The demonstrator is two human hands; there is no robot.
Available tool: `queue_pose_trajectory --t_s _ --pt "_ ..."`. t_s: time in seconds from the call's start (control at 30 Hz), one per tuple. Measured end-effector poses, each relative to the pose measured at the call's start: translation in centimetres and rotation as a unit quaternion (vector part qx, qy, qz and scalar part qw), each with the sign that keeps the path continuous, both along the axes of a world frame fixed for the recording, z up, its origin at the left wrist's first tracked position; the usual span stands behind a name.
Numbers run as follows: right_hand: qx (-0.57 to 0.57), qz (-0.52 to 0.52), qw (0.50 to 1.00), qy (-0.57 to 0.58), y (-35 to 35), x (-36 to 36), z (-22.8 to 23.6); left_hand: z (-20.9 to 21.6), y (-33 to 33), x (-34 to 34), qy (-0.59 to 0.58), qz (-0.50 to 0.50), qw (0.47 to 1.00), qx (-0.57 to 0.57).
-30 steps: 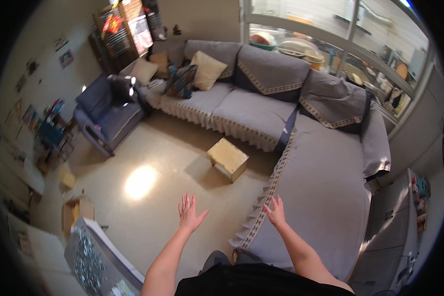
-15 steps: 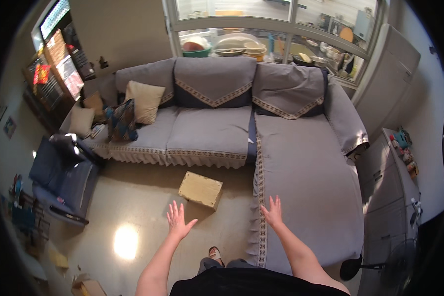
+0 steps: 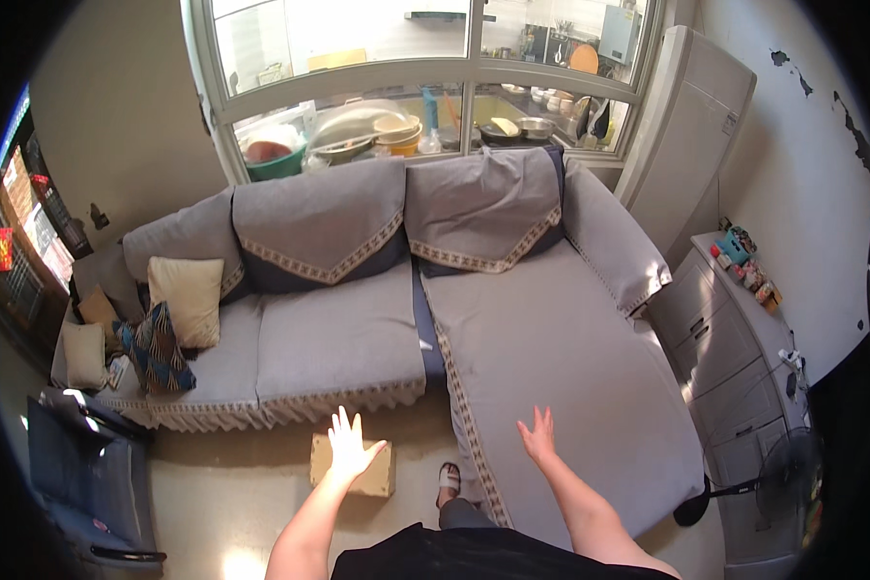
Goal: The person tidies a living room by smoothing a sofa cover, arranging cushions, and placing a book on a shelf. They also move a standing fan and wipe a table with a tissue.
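Observation:
My left hand (image 3: 349, 447) is raised with fingers spread and holds nothing; it hovers over a small tan wooden box (image 3: 382, 477) standing on the floor. My right hand (image 3: 538, 435) is also spread and holds nothing, stretched out above the grey cover of the L-shaped sofa (image 3: 551, 358), over its chaise part. Whether it touches the cover I cannot tell. My foot in a sandal (image 3: 449, 478) shows between the box and the sofa's fringed edge.
Cushions (image 3: 188, 295) lie at the sofa's left end. A dark armchair (image 3: 87, 474) stands at the lower left. A grey drawer cabinet (image 3: 730, 338) and a floor fan (image 3: 788, 474) are at the right. Bowls and pans sit behind the window (image 3: 377, 126).
The view has swung to the right, bringing the sofa and window to the centre. The box now lies under my left hand. Both hands stay raised and spread.

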State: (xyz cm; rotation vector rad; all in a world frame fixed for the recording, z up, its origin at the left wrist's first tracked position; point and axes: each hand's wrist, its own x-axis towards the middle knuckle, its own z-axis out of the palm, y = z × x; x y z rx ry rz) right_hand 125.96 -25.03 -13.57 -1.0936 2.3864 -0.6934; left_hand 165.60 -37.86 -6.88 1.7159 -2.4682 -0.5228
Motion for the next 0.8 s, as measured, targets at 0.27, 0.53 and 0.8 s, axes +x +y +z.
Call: queue_pose_trajectory --t_s 0.27,0.53,0.8 --pt "-0.075 0.004 0.997 0.006 -18.2 -6.2 2.8 2.6 -17.4 -7.0 0.034 0.004 0.999 -0.038" --pt "-0.099 0.034 0.994 0.024 -32.0 -8.5 3.5 4.6 -32.0 -10.9 0.02 -0.006 1.0 -0.004" --pt "-0.083 -0.016 0.996 0.035 -43.6 -11.7 7.0 6.3 -48.4 -17.2 0.02 -0.059 0.998 -0.011"
